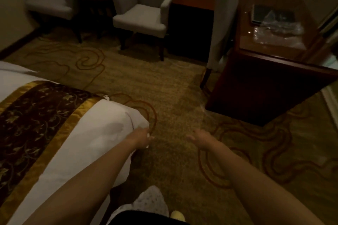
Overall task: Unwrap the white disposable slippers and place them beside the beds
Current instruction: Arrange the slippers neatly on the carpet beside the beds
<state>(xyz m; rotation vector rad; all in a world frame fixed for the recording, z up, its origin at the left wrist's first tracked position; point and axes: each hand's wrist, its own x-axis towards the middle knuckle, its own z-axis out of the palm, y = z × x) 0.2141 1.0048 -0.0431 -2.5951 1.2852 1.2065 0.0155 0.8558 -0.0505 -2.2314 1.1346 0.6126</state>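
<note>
Both arms reach forward over the patterned carpet (173, 82). The left hand (141, 138) hangs just off the bed (102, 129) corner, pinching something thin and white; too blurred to say if it's a slipper. The right hand (201, 139) is spread loose, fingers released, nothing in it. On the desk (270, 49) at far right, crumpled clear plastic wrapping (278, 32) lies near its back edge. No slippers clearly visible on the floor.

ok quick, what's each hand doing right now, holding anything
Left hand: fingers curled on something small and white by the bed corner; too blurred to identify.
Right hand: open and empty, over the carpet.
</note>
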